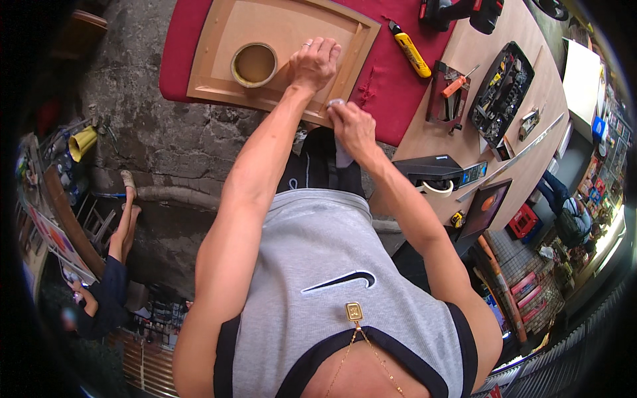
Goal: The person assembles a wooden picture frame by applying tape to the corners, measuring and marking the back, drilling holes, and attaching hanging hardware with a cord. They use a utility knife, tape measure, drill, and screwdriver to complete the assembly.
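Observation:
A brown wooden framed panel point(225, 40) lies on the red-covered end of the table. My left hand point(314, 64) rests over it with the fingers curled down; whatever is under them is hidden. My right hand point(353, 130) is closed in a pinch at the panel's near edge. A small whitish piece point(336, 103) shows at its fingertips, too small to name. Left of my left hand, on the panel, sits a round thing with a pale rim point(254, 85) and a brown middle; I cannot tell whether it is a tape roll or a tub.
Right of the panel are a yellow utility knife point(413, 56), a red-black power drill point(464, 12), an orange-handled screwdriver point(458, 84) and a black tray of small parts point(501, 93). A pale tape roll point(438, 188) and a tape measure point(458, 219) lie nearer. Another person point(114, 292) is at far left.

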Demonstrator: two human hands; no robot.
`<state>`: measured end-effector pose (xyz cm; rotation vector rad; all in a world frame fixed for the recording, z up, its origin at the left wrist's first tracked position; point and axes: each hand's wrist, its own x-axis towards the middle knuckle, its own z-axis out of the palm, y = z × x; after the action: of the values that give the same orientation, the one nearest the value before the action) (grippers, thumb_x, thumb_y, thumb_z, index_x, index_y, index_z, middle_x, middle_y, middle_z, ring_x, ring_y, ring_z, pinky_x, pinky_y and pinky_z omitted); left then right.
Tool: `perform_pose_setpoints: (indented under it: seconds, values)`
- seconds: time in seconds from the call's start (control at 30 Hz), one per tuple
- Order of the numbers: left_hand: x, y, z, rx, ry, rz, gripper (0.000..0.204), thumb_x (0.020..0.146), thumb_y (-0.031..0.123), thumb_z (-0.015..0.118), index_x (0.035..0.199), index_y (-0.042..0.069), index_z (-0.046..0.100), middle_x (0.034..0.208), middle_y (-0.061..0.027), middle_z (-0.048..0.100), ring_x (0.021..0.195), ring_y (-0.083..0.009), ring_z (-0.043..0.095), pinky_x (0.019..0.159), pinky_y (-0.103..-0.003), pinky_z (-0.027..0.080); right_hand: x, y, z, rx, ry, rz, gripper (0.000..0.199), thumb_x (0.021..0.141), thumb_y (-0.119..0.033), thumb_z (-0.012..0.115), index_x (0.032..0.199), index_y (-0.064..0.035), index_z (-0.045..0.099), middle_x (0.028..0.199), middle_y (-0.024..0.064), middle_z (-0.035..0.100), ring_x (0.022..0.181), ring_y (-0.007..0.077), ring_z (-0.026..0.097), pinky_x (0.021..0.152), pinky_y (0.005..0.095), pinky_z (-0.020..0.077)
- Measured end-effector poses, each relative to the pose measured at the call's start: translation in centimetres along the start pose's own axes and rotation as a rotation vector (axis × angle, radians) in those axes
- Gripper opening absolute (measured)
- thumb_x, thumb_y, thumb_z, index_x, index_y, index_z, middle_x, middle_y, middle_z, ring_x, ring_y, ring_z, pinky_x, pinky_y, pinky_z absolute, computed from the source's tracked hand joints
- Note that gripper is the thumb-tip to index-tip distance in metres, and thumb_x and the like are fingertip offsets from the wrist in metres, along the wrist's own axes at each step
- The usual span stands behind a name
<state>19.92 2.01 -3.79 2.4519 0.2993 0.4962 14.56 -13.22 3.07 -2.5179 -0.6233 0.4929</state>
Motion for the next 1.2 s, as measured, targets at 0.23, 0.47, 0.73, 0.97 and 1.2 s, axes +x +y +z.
perform_pose_setpoints:
  seconds: [0.23, 0.47, 0.73, 0.97, 1.2]
  values:
    - [-0.1, 0.1, 0.0, -0.011, 0.024, -0.003, 0.013, 0.086, 0.024, 0.056, 0.081, 0.012, 0.058, 0.079, -0.0059, 0.06, 0.074, -0.0256, 0.06, 0.059, -0.04, 0.05, -0.1, 0.6, -0.6, -0.046, -0.165, -0.084, 0.012, 0.082, -0.025, 0.062, 0.086, -0.0146, 0.067, 0.077, 0.0086, 0.058, 0.066, 0.0315, 0.062, 0.054, 0.0419, 0.0497]
    - [-0.1, 0.1, 0.0, -0.026, 0.001, -0.006, 0.013, 0.088, 0.024, 0.054, 0.086, 0.012, 0.059, 0.082, -0.0074, 0.061, 0.075, -0.0285, 0.06, 0.063, -0.04, 0.049, 13.0, 5.3, -3.4, -0.246, 0.22, -0.201, 0.011, 0.08, -0.027, 0.064, 0.082, -0.0165, 0.067, 0.074, 0.0075, 0.056, 0.065, 0.0305, 0.061, 0.054, 0.0409, 0.0483]
    - [0.1, 0.2, -0.2, 0.003, 0.006, -0.025, 0.012, 0.087, 0.023, 0.054, 0.083, 0.012, 0.058, 0.078, -0.007, 0.059, 0.073, -0.028, 0.06, 0.06, -0.041, 0.049, 1.9, 1.4, 0.4, -0.112, 0.049, -0.246, 0.006, 0.076, -0.014, 0.061, 0.082, -0.0116, 0.061, 0.074, 0.0074, 0.056, 0.06, 0.0251, 0.061, 0.051, 0.0366, 0.0492]
    - [-0.1, 0.3, -0.4, -0.023, -0.028, -0.045, 0.014, 0.088, 0.024, 0.053, 0.086, 0.012, 0.058, 0.08, -0.0076, 0.061, 0.074, -0.0286, 0.06, 0.063, -0.041, 0.049, 8.4, 3.4, -2.3, -0.26, 0.035, -0.234, 0.012, 0.08, -0.023, 0.062, 0.076, -0.0119, 0.064, 0.073, 0.0076, 0.056, 0.065, 0.0274, 0.061, 0.054, 0.04, 0.0495]
    - [0.2, 0.3, -0.1, -0.025, 0.017, -0.012, 0.013, 0.087, 0.023, 0.054, 0.083, 0.011, 0.058, 0.078, -0.008, 0.059, 0.072, -0.0289, 0.06, 0.06, -0.041, 0.049, 12.0, 4.6, -1.5, -0.247, 0.251, -0.142, 0.013, 0.081, -0.024, 0.061, 0.079, -0.0115, 0.064, 0.073, 0.0099, 0.057, 0.061, 0.0314, 0.06, 0.053, 0.041, 0.0483]
